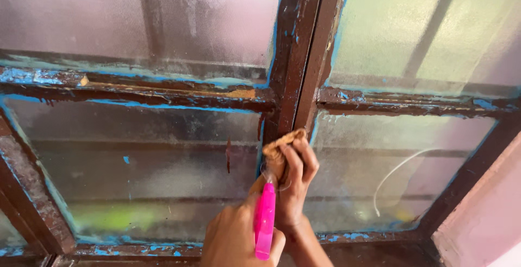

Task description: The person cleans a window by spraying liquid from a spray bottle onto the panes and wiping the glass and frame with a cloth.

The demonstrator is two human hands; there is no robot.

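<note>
Against the brown window frame [296, 55] with flaking blue paint, the right hand [296, 183] is closed around a crumpled tan cloth [279, 146], pressing it to the upright bar between two frosted panes. Below it, the left hand [239, 240] grips a pink spray bottle [265, 221], held upright.

pink wall [488, 218] at right.

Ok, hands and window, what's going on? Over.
Left hand gripping pink spray bottle. Right hand pressing brown cloth against the dark wooden window frame. Frosted glass smeared, blue paint flecks. Nothing blocking.
</note>
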